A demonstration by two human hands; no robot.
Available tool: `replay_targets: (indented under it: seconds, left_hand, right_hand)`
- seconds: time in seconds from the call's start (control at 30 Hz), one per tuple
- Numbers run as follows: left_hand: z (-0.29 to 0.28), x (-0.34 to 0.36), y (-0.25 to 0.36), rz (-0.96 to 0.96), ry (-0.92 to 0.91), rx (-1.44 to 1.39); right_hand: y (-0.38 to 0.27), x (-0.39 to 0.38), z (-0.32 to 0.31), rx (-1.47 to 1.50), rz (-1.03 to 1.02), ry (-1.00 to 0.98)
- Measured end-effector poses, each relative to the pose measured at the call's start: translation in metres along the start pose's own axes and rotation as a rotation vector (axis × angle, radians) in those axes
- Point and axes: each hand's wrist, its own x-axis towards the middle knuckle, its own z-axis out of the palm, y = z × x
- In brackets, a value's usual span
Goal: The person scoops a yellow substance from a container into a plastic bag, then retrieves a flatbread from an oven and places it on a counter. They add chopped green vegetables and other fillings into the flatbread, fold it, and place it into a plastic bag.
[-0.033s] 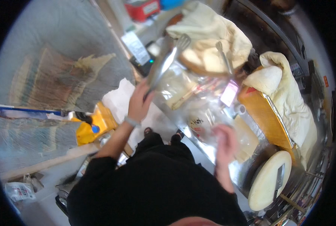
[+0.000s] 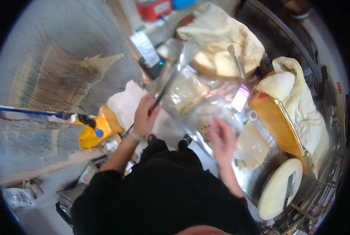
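Note:
My left hand (image 2: 145, 113) is closed around the dark handles of a pair of metal tongs (image 2: 173, 72). The tongs point up and away, and their far end is blurred by motion. Over the near part of the metal worktop hovers my right hand (image 2: 221, 143), its fingers smeared. Beside those fingers lies a clear plastic bag (image 2: 203, 126) with printing; whether they touch it I cannot tell. To the right of the hand are brown paper bags (image 2: 253, 144). A second pair of tongs (image 2: 235, 60) rests on a round basket of pale food (image 2: 218, 64), partly covered by a cream cloth (image 2: 226, 25).
A phone with a pink screen (image 2: 240, 98) and a tape roll (image 2: 251, 114) lie mid-worktop. To the right stand a cloth-draped yellow box (image 2: 275, 121) and a round pale board (image 2: 279, 192) bearing a knife. At left are a yellow jug (image 2: 104, 127) and plastic sheeting (image 2: 26, 143).
My right hand has moved left, toward the clear plastic bag. The tongs in my left hand have shifted slightly to the right and are more blurred.

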Motion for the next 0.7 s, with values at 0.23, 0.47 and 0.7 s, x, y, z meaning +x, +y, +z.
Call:
replay_targets:
  seconds: [0.23, 0.47, 0.7]
  left_hand:
    - [-0.04, -0.156, -0.03, -0.403, -0.028, -0.319]
    - [-0.067, -0.227, -0.13, -0.937, 0.005, -0.244]
    - [-0.015, -0.279, -0.248, -1.028, 0.04, -0.163]
  right_hand:
    - [0.034, 0.017, 0.205, 0.759, 0.601, -0.453]
    - [0.046, 0.055, 0.351, -0.234, -0.396, -0.037]
    - [0.029, 0.162, 0.538, 0.131, -0.661, -0.194]
